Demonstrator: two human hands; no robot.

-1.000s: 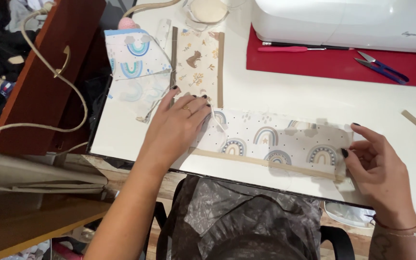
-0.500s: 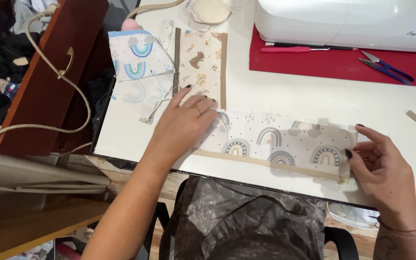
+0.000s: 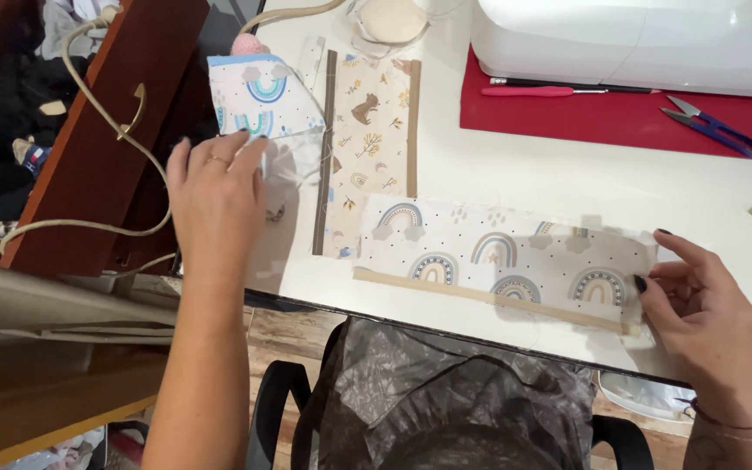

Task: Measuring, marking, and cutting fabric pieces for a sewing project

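1. A long strip of rainbow cloth (image 3: 502, 261) is laid flat across the near part of the white table (image 3: 567, 178); a tan band (image 3: 489, 298) is seen along its near edge.
2. The right end of the strip is pinched by the right hand (image 3: 707, 322) between thumb and forefinger; the other fingers are curled, and the wrist is cut off at the lower frame edge.
3. The left hand (image 3: 215, 196) is held open, fingers spread, over the table's left edge. It is well apart from the strip and nothing is gripped. Contact with the blue rainbow patch (image 3: 258, 96) just beyond the fingertips cannot be confirmed.
4. A beige animal-print piece (image 3: 367, 152) with brown edging is laid upright between patch and strip; its lower right corner is covered by the strip.
5. A white sewing machine (image 3: 637, 39) is cut off at the top edge; it stands on a red mat (image 3: 620, 122).
6. On the mat, a red-handled tool (image 3: 533, 90) and blue thread snips (image 3: 715, 129) are noted.
7. A dark plastic bag (image 3: 446, 400) is seen below the table edge; its contents cannot be made out.
8. A brown wooden panel (image 3: 89, 148) with a cream cord (image 3: 80, 87) is at the left; the clutter behind it is too dark to identify.
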